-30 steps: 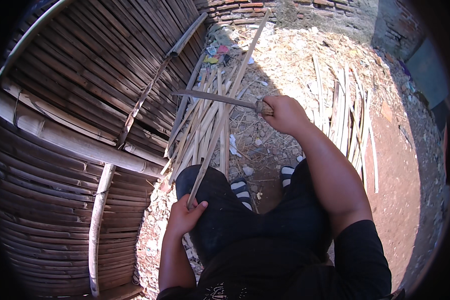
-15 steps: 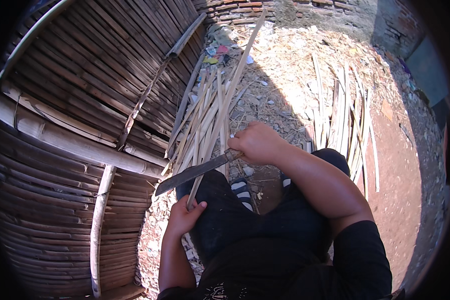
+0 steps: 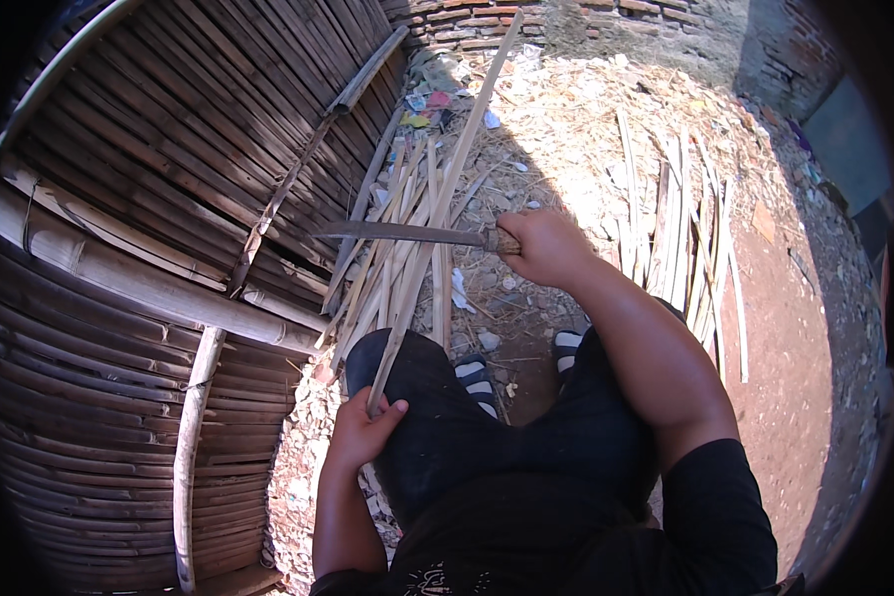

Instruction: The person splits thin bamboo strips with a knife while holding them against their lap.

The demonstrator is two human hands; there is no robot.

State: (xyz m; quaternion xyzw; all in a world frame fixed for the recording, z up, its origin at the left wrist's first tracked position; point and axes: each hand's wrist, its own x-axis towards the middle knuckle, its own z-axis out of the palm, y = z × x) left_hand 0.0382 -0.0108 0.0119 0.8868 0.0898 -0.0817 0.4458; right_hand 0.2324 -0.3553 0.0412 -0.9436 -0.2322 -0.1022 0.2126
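Right of the bamboo wall (image 3: 89,427), a long pale strip (image 3: 472,129) runs lengthwise away from the person, its far end slanting away from that wall, its near end pinched between the thumb and curled fingers of the left hand (image 3: 363,432). Farther from the wall, the right hand (image 3: 546,245), forearm stretched forward, has its fingers wrapped around a knife (image 3: 417,234) whose blade points wallward across the strip; I cannot tell whether they touch.

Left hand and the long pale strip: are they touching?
Touching. The head view shows it: the left hand grips the long pale strip, whose lower end runs into its grasp.
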